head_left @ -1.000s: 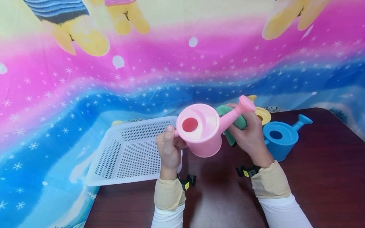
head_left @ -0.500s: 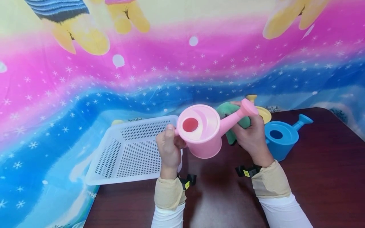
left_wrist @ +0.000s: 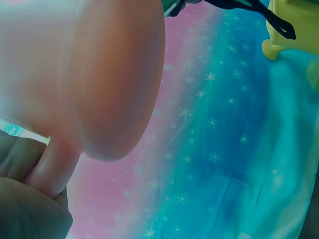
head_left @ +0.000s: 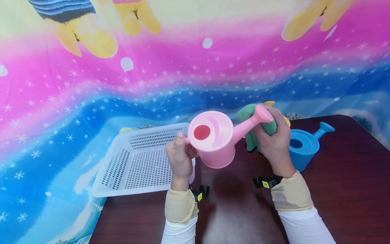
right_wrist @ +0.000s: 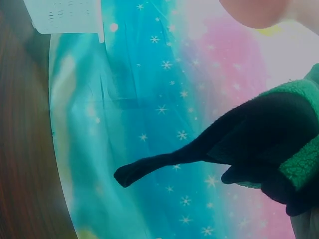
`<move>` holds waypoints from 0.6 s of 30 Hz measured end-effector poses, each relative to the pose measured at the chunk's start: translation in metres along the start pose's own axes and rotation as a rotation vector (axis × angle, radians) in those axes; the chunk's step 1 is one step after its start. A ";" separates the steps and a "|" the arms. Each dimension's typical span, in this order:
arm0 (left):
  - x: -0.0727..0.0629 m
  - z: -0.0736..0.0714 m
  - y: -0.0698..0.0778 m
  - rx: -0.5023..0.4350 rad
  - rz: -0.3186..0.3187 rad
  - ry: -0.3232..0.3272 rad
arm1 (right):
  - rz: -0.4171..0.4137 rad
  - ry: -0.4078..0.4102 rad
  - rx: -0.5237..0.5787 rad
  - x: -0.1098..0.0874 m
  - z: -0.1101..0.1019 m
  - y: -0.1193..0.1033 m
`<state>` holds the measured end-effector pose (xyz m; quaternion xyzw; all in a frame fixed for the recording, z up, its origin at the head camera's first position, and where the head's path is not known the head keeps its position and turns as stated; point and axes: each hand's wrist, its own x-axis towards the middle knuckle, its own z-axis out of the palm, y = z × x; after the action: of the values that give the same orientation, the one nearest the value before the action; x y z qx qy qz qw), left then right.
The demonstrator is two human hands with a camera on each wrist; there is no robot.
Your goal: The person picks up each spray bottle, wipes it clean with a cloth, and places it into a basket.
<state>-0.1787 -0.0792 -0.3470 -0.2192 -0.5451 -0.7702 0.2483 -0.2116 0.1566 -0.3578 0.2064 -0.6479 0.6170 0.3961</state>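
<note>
My left hand [head_left: 180, 159] grips the handle of a pink watering can [head_left: 217, 154], held up above the table with its spout toward the upper right. That handle [left_wrist: 56, 167] shows between the fingers in the left wrist view. Just behind the spout, my right hand [head_left: 276, 144] holds a bunched green cloth [head_left: 250, 140]. Its fleecy green face and black part [right_wrist: 254, 129] appear in the right wrist view, a dark strip hanging down. Whether the cloth touches the spout I cannot tell; the spout hides part of the hand.
A white perforated basket [head_left: 146, 169] stands on the dark table [head_left: 234, 217] at the left. A blue watering can [head_left: 303, 150] is right of my right hand. Behind that hand, a yellow watering can [head_left: 287, 121] is mostly hidden. A printed curtain [head_left: 182, 67] hangs at the back.
My right hand has shifted to the right with the green cloth, covering more of the yellow and blue watering cans. The pink watering can and my left hand stay almost in place.
</note>
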 end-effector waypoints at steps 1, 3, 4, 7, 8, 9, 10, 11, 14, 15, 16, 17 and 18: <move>0.000 0.000 0.001 0.007 0.002 0.005 | 0.009 0.005 0.004 0.000 0.000 -0.001; 0.000 0.000 0.001 0.019 0.004 0.011 | 0.024 0.014 0.005 0.000 0.000 -0.001; 0.000 -0.001 0.001 0.027 0.005 0.013 | 0.029 0.015 0.003 0.000 0.000 -0.002; 0.001 -0.001 0.002 0.070 0.012 0.027 | 0.034 0.020 -0.007 0.000 -0.001 -0.002; 0.001 -0.001 0.002 0.081 0.012 0.032 | 0.036 0.022 -0.012 0.000 -0.001 -0.002; 0.001 -0.002 0.002 0.094 0.014 0.038 | 0.037 0.024 -0.018 0.000 -0.001 -0.002; 0.001 -0.002 0.003 0.108 0.017 0.044 | 0.038 0.027 -0.023 0.000 -0.001 -0.002; 0.001 -0.001 0.003 0.122 0.020 0.048 | 0.037 0.030 -0.029 0.000 -0.001 -0.002; 0.001 -0.001 0.003 0.137 0.029 0.059 | 0.031 0.038 -0.046 0.000 0.000 -0.002; 0.001 -0.001 0.003 0.138 0.031 0.063 | 0.028 0.041 -0.051 0.000 0.000 -0.002; 0.001 -0.001 0.003 0.137 0.031 0.065 | 0.025 0.044 -0.054 0.000 0.000 -0.002; 0.001 0.000 0.003 0.133 0.032 0.069 | 0.023 0.047 -0.056 0.001 0.000 -0.002; 0.001 0.000 0.003 0.127 0.033 0.076 | 0.022 0.051 -0.058 0.001 0.000 -0.002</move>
<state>-0.1773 -0.0804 -0.3444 -0.1826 -0.5795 -0.7375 0.2948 -0.2104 0.1562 -0.3556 0.1719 -0.6575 0.6072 0.4117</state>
